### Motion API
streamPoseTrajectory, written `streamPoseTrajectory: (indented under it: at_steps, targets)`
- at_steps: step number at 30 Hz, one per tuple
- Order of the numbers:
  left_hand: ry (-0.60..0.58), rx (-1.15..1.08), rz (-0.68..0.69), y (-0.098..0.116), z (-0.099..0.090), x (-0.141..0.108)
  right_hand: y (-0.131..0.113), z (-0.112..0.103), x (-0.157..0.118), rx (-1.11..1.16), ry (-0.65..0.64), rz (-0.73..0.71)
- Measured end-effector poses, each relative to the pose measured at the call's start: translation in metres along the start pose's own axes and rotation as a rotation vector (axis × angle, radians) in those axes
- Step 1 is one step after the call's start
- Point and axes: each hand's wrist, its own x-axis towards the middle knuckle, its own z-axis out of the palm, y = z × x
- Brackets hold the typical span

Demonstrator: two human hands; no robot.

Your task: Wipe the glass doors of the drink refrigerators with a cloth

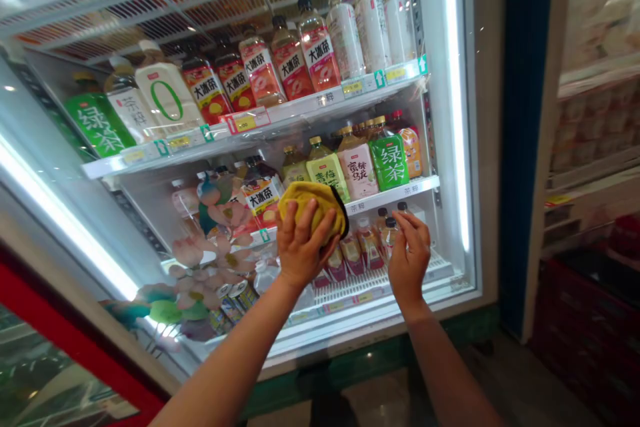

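A folded yellow cloth [320, 203] with a dark edge is in my left hand [303, 240], whose fingers are spread over it. The cloth is in front of the middle shelf of a lit drinks fridge and hides part of the bottles there. To the right, my right hand [411, 257] is raised with its fingers pressed together near the thumb. Whatever is between those fingertips, if anything, is too small to make out. Beyond that hand stand small dark-capped bottles [390, 230] on the lowest shelf.
Bottled teas [260, 70] line the upper shelf [295, 110], and more bottles [357, 167] fill the middle one. Pink flower decorations [220, 253] overlap the lower left. A bright light strip [455, 100] runs up the right side. At the lower left is a red frame [70, 340].
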Motion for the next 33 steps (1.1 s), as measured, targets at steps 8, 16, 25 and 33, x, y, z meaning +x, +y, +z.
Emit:
streamPoseTrajectory:
  at_steps: [8,16,25,33]
  targets:
    - [0.006,0.026,0.363,0.034,0.006,-0.022,0.005,-0.007,0.008,0.055,0.05,0.131]
    - [0.071,0.036,0.291,0.092,0.044,0.047,0.019,-0.012,0.017,0.223,0.203,0.36]
    - [-0.04,-0.088,0.535,0.069,0.038,0.041,0.029,-0.02,0.034,0.292,0.189,0.45]
    - [0.021,-0.033,0.587,0.113,0.07,0.076,0.04,-0.032,0.048,0.269,0.293,0.461]
